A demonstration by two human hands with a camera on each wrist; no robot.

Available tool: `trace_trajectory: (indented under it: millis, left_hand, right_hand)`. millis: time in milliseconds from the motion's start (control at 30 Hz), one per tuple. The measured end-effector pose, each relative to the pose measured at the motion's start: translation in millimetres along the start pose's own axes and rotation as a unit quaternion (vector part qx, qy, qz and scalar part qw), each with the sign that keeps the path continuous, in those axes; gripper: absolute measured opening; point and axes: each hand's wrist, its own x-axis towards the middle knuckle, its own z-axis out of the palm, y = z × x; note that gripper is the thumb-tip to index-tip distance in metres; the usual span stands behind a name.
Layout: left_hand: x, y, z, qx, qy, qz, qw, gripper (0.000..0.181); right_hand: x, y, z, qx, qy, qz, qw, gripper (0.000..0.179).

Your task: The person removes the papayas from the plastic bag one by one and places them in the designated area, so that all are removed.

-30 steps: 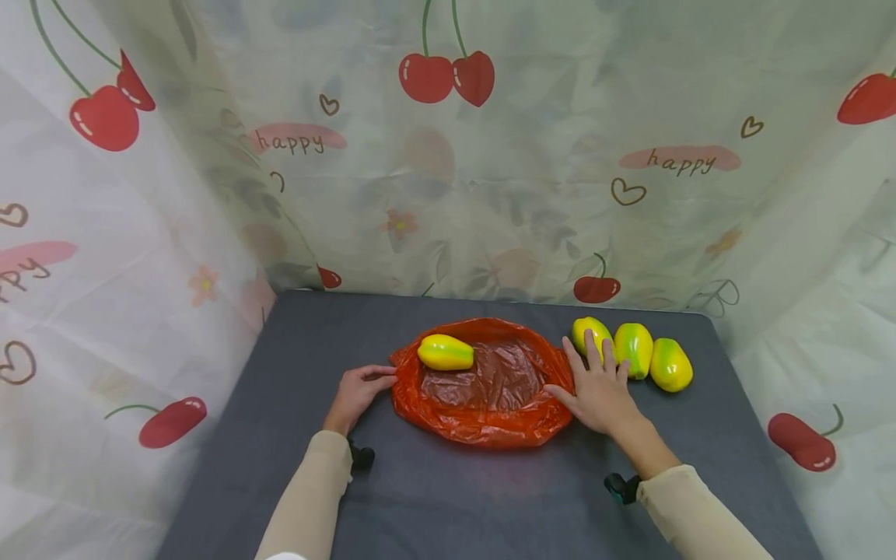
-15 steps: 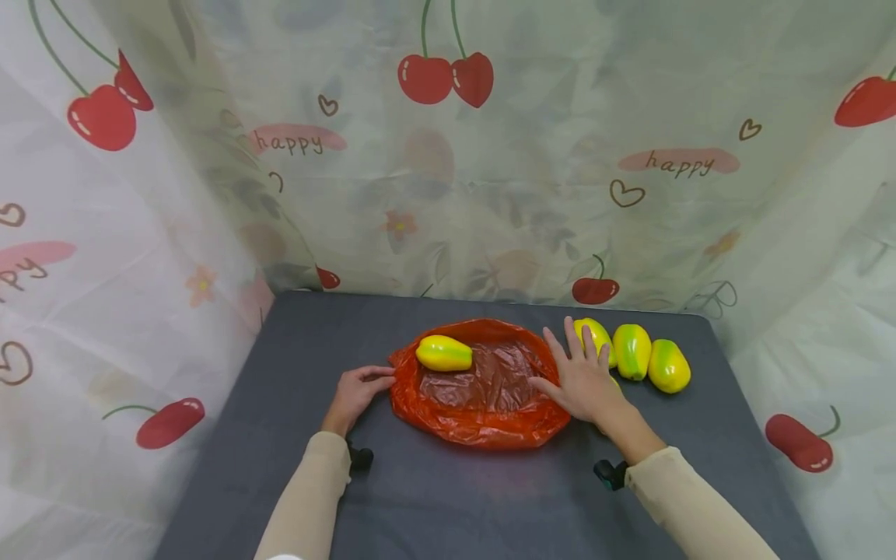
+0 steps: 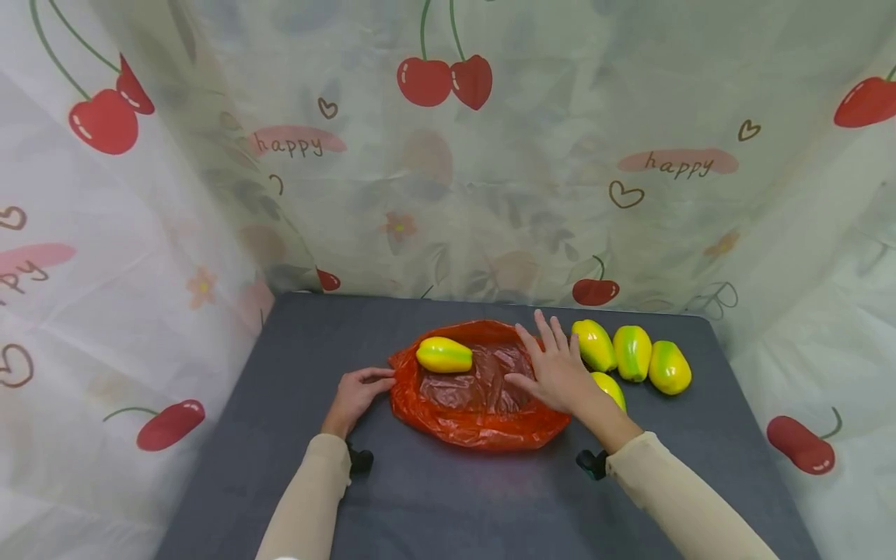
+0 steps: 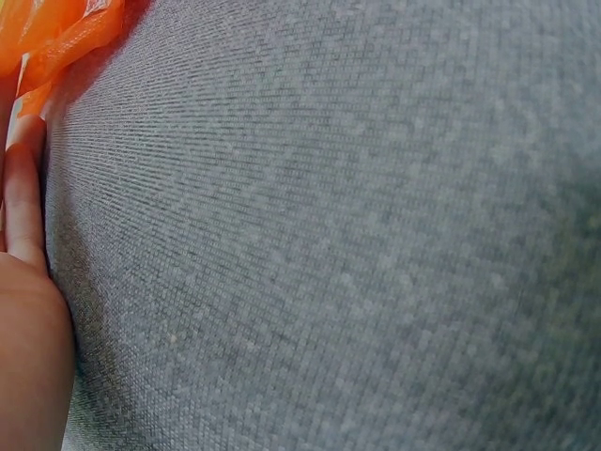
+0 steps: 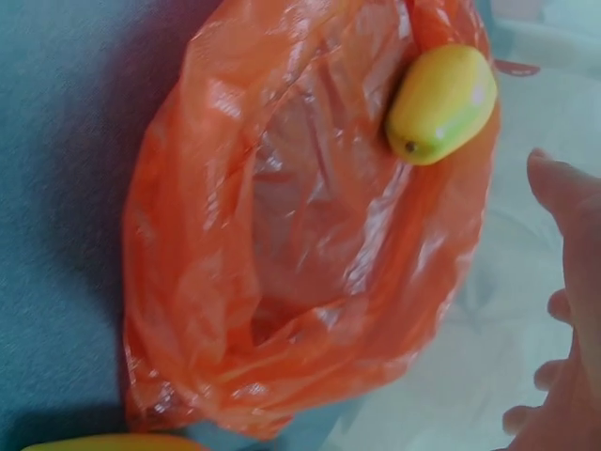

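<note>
An orange-red plastic bag [image 3: 476, 432] lies with its mouth spread wide, facing up. Inside, toward its back left, rests a yellow-green papaya [image 3: 444, 355], also visible in the right wrist view. My left hand [image 3: 353, 398] pinches the bag's left rim between thumb and fingers; in the left wrist view only part of the hand and a corner of the bag show. Over the bag's right side hovers my right hand [image 3: 560, 377], fingers straight and spread, holding nothing. Another papaya [image 3: 609, 389] sits just right of the bag, partly hidden behind the right hand and wrist.
Three more papayas [image 3: 632, 354] stand in a row at the back right of the dark grey table [image 3: 476, 505]. A pale curtain [image 3: 448, 194] printed with cherries surrounds the table at the back and both sides.
My right hand has moved left from beside the papayas to over the bag's right side, uncovering the papayas behind it. The left hand stays at the bag's left rim.
</note>
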Motion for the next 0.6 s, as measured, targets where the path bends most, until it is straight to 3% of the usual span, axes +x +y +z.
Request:
trace_trajectory:
  millis: [167,600]
  left_hand:
    - [-1.2,-2.7,1.1,0.001,0.001,0.005,1.0000,0.026]
    - [-0.8,-0.2,1.2,-0.005,-0.001,0.003,1.0000,0.026]
  right_hand:
    - [6.0,-10.0,1.6,0.026,0.010,-0.030,0.9992,0.089]
    - [24.8,-30.8,2.7,0.020,0.014,-0.080,0.9965,0.086]
